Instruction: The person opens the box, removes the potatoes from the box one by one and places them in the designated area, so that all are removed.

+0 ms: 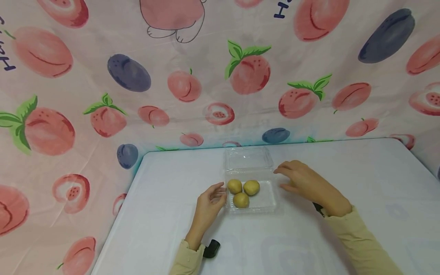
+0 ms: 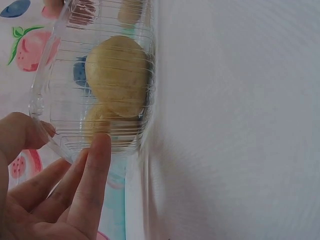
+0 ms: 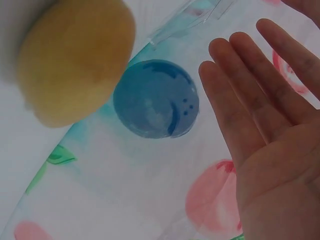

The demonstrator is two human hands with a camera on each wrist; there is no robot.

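A clear plastic clamshell box (image 1: 268, 198) sits on the table, its lid (image 1: 248, 159) folded back. Three yellow potatoes (image 1: 241, 200) lie in the left part of its base. My left hand (image 1: 209, 202) holds the box's left edge; in the left wrist view the thumb (image 2: 42, 131) is at the rim and the fingertips (image 2: 100, 150) at the ribbed side wall. To the right of the box, my right hand (image 1: 302, 181) hovers with nothing in its grasp, fingers extended. A large yellow potato (image 3: 75, 62) appears close up in the right wrist view.
The table (image 1: 165, 229) has a white cover. Behind and left of it hangs a fruit-print cloth (image 1: 206, 57), meeting the table along its back edge. A black wrist camera (image 1: 211, 249) sits at the left cuff.
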